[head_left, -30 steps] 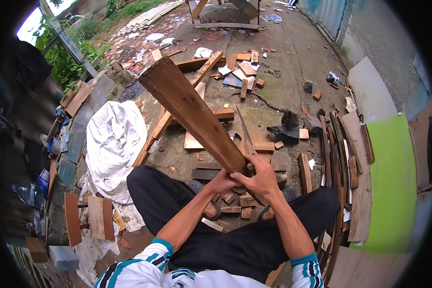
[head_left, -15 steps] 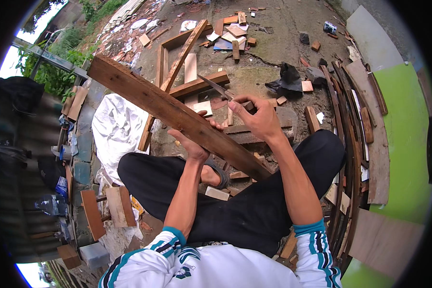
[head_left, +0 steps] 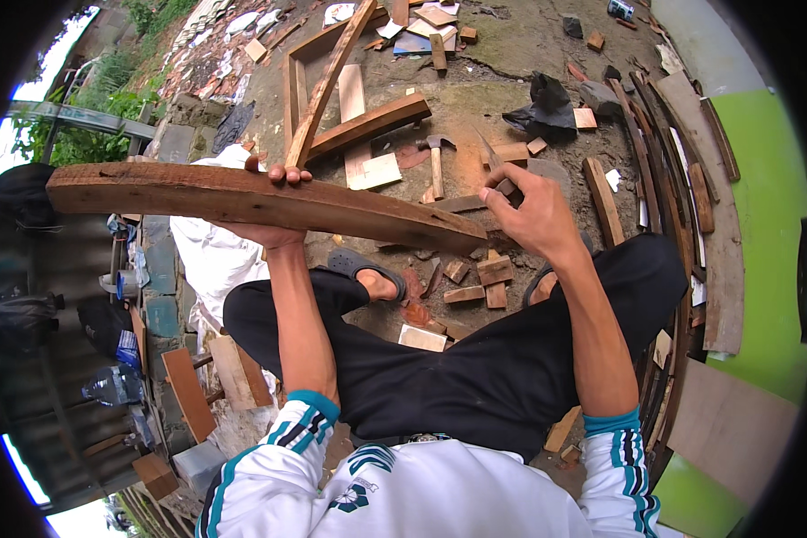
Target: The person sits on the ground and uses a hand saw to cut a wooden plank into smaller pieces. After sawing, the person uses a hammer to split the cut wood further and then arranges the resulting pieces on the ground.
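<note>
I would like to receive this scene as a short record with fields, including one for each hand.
Left hand: gripping a long wooden beam
Right hand: holding a tool with a pointed blade; exact kind unclear
Beam position: crosswise, its right end near the right hand
Hammer: on the ground, beyond the beam
Small wood blocks: on the ground between the feet
White cloth: at left, partly behind the beam
Green panel: at the far right

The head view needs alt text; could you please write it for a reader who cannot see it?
A person's left hand grips a long wooden beam, while the right hand holds a partly hidden pointed tool near the beam's right end. A hammer and scattered wood pieces lie on the ground.
</note>
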Available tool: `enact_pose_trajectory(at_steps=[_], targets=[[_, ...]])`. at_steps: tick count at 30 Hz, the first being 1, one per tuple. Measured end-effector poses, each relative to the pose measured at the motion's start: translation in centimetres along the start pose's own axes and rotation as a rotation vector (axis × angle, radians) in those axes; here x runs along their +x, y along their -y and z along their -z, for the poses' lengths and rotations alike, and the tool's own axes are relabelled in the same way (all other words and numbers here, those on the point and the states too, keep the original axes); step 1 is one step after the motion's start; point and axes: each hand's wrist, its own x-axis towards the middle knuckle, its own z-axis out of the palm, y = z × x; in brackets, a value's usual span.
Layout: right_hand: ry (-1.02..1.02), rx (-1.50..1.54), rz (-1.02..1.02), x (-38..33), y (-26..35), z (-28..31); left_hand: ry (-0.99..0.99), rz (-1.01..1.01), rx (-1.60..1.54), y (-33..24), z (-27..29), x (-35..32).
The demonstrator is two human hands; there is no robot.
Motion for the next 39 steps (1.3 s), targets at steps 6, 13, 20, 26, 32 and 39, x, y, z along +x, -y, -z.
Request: enact_pose_trajectory(at_steps=[6,13,20,26,32,39], targets=[[-0.062,-0.064,0.000,-0.2,-2.4,-2.3,-0.057,-0.054,-0.037,-2.4,2.1,0.8],[-0.187,-0.171,-0.127,0.3,-6.7,-3.2,-0.484,-0.170,-0.060,-1.6,7.6,-2.6],[-0.337,-0.442,-0.095,-2.5,-15.5,-4.5,-0.541,-0.209,-0.197,1.6,11.2,-4.0],[-0.232,-0.649,-0.175,-6.8,-20.4,-4.6,-0.446,-0.214,-0.310,2.3,11.9,-2.9],[-0.168,-0.719,-0.253,-8.1,-22.9,-4.8,-0.691,-0.164,-0.244,3.1,13.2,-3.9],[-0.013,-0.866,-0.294,-7.3,-27.0,-5.4,-0.892,-0.163,-0.060,3.5,12.7,-3.7]])
